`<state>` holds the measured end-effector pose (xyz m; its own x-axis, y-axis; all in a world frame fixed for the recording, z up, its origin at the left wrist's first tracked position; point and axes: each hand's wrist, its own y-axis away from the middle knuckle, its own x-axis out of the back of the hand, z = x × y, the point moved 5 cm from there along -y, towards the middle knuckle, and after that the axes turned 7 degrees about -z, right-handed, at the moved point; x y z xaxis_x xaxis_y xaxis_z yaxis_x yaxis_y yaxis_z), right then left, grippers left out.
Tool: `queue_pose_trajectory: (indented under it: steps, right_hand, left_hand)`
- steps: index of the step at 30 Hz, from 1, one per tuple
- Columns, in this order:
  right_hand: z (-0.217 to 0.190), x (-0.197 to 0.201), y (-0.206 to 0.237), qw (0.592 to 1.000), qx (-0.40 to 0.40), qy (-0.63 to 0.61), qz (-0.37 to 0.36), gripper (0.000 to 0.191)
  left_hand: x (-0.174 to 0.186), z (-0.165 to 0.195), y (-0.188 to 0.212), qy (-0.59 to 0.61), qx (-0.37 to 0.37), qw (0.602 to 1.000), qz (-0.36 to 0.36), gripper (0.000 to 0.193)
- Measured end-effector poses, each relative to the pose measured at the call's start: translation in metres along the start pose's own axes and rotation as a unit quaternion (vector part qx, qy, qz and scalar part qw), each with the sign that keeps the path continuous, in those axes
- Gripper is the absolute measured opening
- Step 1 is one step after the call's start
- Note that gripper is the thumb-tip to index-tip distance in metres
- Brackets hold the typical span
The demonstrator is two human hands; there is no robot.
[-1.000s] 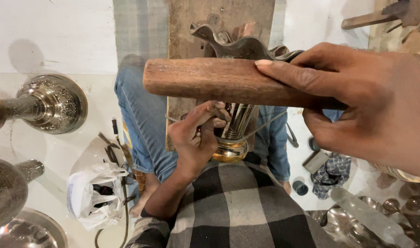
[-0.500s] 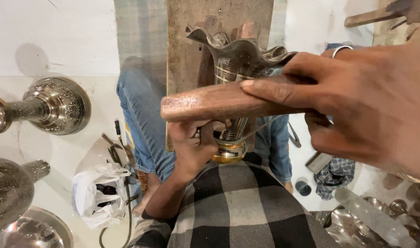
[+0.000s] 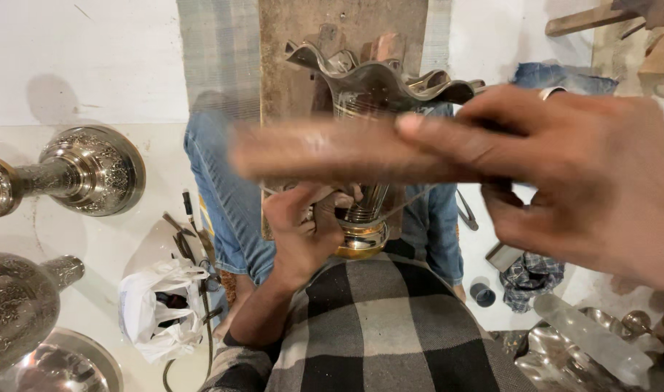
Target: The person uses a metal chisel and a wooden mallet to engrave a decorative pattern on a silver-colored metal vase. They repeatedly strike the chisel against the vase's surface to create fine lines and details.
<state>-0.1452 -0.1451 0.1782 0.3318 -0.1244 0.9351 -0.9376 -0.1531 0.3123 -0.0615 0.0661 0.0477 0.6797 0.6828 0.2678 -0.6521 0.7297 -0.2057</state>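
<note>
A: Item one, what is the right hand (image 3: pixel 564 174) holding?

B: It is closing fingers and thumb around one end of a wooden block (image 3: pixel 346 152), which is blurring across the middle of the view, level, in front of the vase.

A: Item two, the left hand (image 3: pixel 303 232)?

B: It is gripping the narrow stem of a metal vase (image 3: pixel 379 87), fingers curling round it just above the brass-coloured foot. The vase is standing between the person's knees, its wavy rim pointing away, against an upright wooden plank (image 3: pixel 296 43).

A: Surroundings?

B: Two engraved metal vases (image 3: pixel 78 170) are lying on the pale floor at the left, a white plastic bag (image 3: pixel 158 308) near them. A checked shirt (image 3: pixel 390 327) is filling the lower frame.
</note>
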Motion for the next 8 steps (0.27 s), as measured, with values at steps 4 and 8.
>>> queue_pose_trajectory:
  steps: [4,8]
  right_hand:
    - [-0.003,-0.011,0.009,0.993,-0.030,-0.086,0.076,0.073]
    - [0.002,-0.023,0.022,0.982,-0.038,-0.135,0.130,0.065]
  left_hand:
    - [-0.001,0.001,-0.006,-0.007,0.009,0.999,-0.048,0.033]
    - [0.004,0.002,-0.009,-0.005,-0.041,0.993,-0.108,0.041]
